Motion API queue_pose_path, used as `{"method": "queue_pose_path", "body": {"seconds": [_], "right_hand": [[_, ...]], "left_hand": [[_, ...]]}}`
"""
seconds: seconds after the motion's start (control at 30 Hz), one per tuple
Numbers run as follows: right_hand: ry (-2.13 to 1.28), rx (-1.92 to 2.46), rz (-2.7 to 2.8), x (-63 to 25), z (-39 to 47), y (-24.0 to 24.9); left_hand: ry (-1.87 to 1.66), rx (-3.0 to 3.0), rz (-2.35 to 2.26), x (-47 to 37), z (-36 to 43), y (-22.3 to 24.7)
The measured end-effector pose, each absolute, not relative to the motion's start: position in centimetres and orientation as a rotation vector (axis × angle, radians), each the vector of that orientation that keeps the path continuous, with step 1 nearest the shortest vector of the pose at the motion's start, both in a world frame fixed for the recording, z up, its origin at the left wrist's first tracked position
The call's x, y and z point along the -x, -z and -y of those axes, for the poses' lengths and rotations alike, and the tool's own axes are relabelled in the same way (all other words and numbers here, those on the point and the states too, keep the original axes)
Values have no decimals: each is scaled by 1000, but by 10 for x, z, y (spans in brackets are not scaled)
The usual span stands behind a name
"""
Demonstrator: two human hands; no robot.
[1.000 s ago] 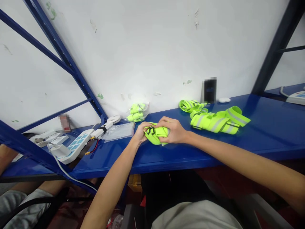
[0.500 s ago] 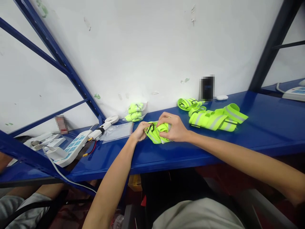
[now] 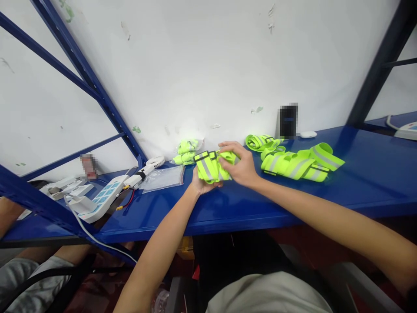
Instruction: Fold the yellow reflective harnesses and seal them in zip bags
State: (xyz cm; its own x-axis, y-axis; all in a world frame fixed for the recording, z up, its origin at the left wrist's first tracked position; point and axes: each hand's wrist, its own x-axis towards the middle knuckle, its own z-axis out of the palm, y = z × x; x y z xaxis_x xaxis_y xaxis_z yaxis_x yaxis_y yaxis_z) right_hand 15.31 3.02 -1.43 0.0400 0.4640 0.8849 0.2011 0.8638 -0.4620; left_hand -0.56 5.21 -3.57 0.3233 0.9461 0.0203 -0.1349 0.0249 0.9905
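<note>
A folded neon-yellow reflective strap (image 3: 208,169), with grey stripes and black buckles, is held up just above the desk. My left hand (image 3: 202,186) is closed around it from below and the left, most of its fingers hidden behind the bundle. At its right end, my right hand (image 3: 241,164) grips the strap between thumb and fingers. To the right lies a loose heap of like reflective straps (image 3: 293,164), with a rolled reflective strap (image 3: 260,142) behind it. Clear bags of folded yellow straps (image 3: 186,152) stand by the wall, beyond my left hand.
On the blue desk (image 3: 368,174), a clear zip bag (image 3: 164,178) lies left, near a small white fan (image 3: 155,162), a power strip (image 3: 107,198) and a red-black cable (image 3: 130,200). A white case (image 3: 308,134) sits at the back right. Another person's legs (image 3: 48,269) show lower left.
My hands have lifted the folded strap slightly and turned it, so buckles now show along its top. My left hand has shifted from its left edge to underneath. The view has tilted a little.
</note>
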Motion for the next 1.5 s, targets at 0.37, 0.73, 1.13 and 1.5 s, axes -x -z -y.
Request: {"method": "queue_pose_path", "body": {"seconds": [0.37,0.73,1.13,1.5], "right_hand": [[-643,545,1641,-177,-58,20],[-385,702,1838,-182,-64,19],[-34,812,1863,-171,-76,29],[-163,1010,1598,-172,-81,36]], "left_hand": [[-1062,-1017,-636,8,-66,41],[-1621,-1543,-923,10,-75,47],[-1861,-2206,-1565,5,-61,45],[-1400,-2484,-1478,-5,-51,51]]}}
